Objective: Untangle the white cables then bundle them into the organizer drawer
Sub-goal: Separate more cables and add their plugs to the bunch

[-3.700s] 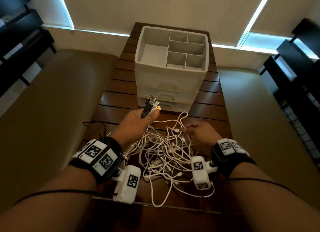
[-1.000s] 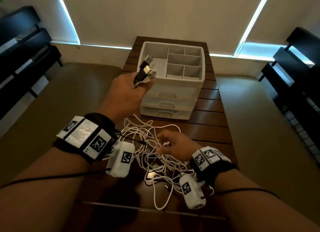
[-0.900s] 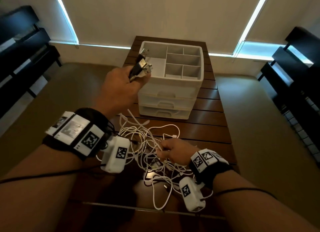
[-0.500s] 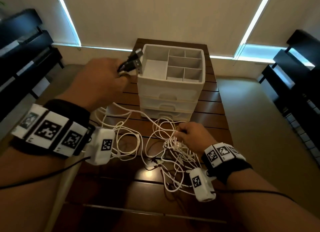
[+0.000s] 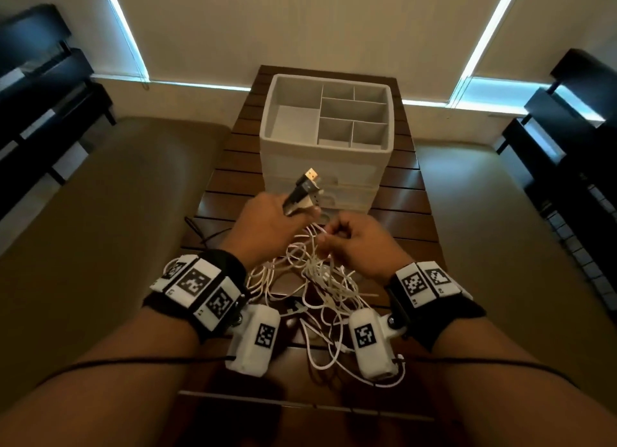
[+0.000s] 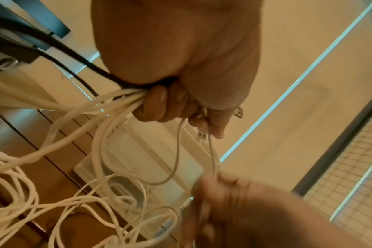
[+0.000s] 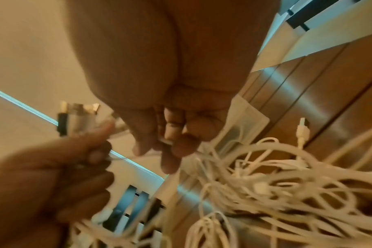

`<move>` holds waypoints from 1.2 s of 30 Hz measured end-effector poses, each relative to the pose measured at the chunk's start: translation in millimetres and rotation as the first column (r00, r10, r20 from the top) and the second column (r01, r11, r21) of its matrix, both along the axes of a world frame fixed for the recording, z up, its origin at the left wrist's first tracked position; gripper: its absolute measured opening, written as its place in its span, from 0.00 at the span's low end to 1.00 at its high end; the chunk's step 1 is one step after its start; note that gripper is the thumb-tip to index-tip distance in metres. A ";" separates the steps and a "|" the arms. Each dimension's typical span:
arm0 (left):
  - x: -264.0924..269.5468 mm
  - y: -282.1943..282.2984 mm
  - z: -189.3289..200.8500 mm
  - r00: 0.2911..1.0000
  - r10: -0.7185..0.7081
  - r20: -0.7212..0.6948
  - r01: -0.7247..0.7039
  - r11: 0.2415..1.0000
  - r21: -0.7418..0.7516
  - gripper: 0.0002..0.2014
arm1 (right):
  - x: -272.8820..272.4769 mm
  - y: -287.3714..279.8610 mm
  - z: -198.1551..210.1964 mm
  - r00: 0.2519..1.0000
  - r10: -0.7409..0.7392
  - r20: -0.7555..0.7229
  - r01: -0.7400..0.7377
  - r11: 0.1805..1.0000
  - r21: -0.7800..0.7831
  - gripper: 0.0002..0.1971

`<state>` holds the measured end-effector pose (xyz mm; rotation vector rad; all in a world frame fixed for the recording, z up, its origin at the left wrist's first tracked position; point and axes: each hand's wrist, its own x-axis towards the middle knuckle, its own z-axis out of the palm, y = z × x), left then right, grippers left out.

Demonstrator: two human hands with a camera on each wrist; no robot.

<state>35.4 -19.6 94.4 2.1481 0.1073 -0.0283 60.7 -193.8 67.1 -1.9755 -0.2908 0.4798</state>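
Hands: your left hand is curled tightly around a bunch of plug ends just below the frame's centre; your right hand, just beside it, pinches one thin white strand between thumb and fingers.
Cables: white cables hang from both hands in a loose knot onto the dark slatted desk, low in the middle of the frame, between your wrists.
Organizer: white organizer stands upper centre, beyond your hands; its drawers look closed, and the open divided tray on top holds nothing.
Stage: untangling appears unfinished; nothing is bundled yet.
Risk: pulling the pinched strand hard could tighten the knot, because many loops cross below.
Risk: lifting the bunch could drag loose loops off the near desk edge.
Risk: a black cable shares your left hand's grip and may get bundled with the white ones.
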 end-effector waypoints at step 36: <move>-12.6 14.5 19.4 0.986 0.114 0.123 -0.113 0.994 -0.016 0.11 | 2.4 -23.4 -11.8 0.986 0.165 -0.027 -0.167 0.982 -0.084 0.31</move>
